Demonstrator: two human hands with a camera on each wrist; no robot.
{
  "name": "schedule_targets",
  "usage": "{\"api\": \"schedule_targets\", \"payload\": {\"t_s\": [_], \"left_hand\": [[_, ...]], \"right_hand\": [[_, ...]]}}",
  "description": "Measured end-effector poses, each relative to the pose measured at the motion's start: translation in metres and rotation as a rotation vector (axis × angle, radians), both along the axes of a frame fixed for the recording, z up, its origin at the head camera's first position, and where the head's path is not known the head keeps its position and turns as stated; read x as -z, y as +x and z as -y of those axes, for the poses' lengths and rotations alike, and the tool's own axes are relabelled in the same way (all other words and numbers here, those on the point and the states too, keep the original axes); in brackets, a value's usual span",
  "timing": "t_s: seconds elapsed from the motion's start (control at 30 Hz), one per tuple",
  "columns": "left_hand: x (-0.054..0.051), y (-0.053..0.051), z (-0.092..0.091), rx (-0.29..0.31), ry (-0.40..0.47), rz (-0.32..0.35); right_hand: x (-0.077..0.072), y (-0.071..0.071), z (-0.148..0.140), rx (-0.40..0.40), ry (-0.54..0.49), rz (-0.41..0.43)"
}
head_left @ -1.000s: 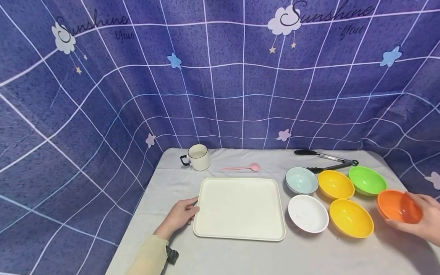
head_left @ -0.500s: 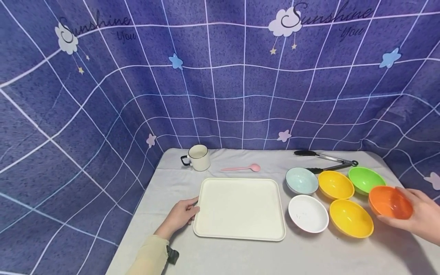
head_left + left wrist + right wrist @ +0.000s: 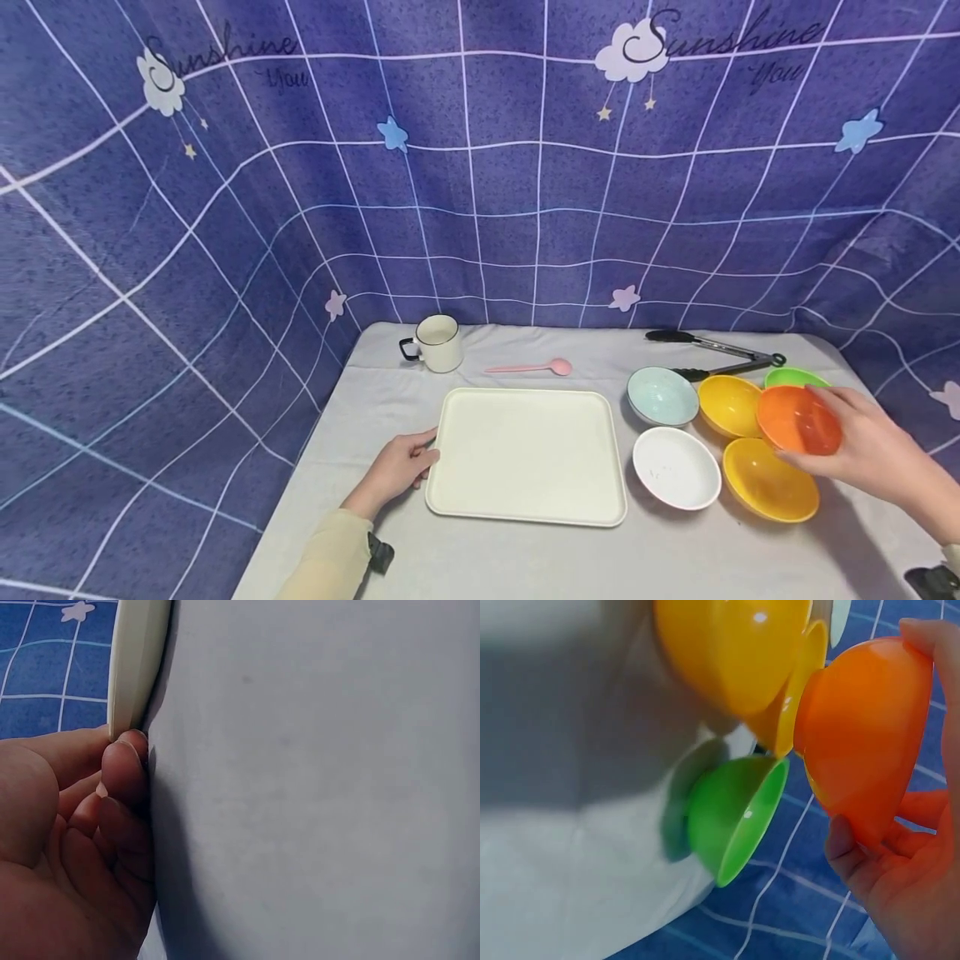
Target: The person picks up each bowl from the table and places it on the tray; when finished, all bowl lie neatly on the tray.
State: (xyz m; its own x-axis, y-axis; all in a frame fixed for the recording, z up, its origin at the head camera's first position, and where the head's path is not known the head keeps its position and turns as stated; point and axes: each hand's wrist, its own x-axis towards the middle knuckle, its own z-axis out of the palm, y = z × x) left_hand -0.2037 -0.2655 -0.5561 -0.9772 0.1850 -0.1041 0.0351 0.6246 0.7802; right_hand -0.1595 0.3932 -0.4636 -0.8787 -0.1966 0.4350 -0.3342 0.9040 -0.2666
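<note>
In the head view my right hand [image 3: 862,442] grips an orange bowl [image 3: 797,419] by its rim, held up over the two yellow bowls and partly covering the green bowl [image 3: 795,377]. The right wrist view shows thumb and fingers round the orange bowl [image 3: 866,735], above the table. My left hand [image 3: 395,472] holds the left edge of a cream rectangular tray [image 3: 528,457]. Seen from the left wrist, the fingers [image 3: 124,769] pinch the end of the tray edge [image 3: 139,667], the other fingers curled beneath.
Right of the tray lie a light blue bowl [image 3: 662,397], a white bowl [image 3: 677,468] and yellow bowls [image 3: 729,404]. Behind are black-tipped tongs [image 3: 738,348], a pink spoon [image 3: 558,367] and a white mug [image 3: 439,344]. A blue curtain [image 3: 502,183] hangs behind the table.
My right hand has lifted the orange bowl and carried it left, from beside the front yellow bowl to over the yellow bowls. My left hand stays at the tray.
</note>
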Motion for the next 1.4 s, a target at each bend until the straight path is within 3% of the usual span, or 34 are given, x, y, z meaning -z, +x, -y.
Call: {"api": "schedule_targets", "payload": {"t_s": [0.4, 0.7, 0.87, 1.0, 1.17, 1.4], "left_hand": [[0.002, 0.002, 0.004, -0.015, 0.008, 0.01], [0.003, 0.003, 0.005, -0.017, 0.03, 0.014], [0.002, 0.003, 0.004, -0.019, 0.022, 0.014], [0.002, 0.003, 0.004, -0.022, 0.015, 0.012], [0.002, 0.004, 0.005, -0.033, 0.017, 0.012], [0.0, 0.003, 0.0, -0.027, 0.038, 0.013]], "right_hand": [[-0.017, -0.029, 0.066, -0.089, 0.025, 0.033], [-0.02, -0.051, 0.119, -0.207, 0.021, 0.046], [-0.022, -0.065, 0.149, -0.245, 0.032, 0.103], [-0.02, -0.078, 0.178, -0.292, 0.029, 0.129], [-0.014, -0.094, 0.218, -0.372, 0.038, 0.1], [0.0, -0.107, 0.267, -0.435, 0.043, 0.108]]}}
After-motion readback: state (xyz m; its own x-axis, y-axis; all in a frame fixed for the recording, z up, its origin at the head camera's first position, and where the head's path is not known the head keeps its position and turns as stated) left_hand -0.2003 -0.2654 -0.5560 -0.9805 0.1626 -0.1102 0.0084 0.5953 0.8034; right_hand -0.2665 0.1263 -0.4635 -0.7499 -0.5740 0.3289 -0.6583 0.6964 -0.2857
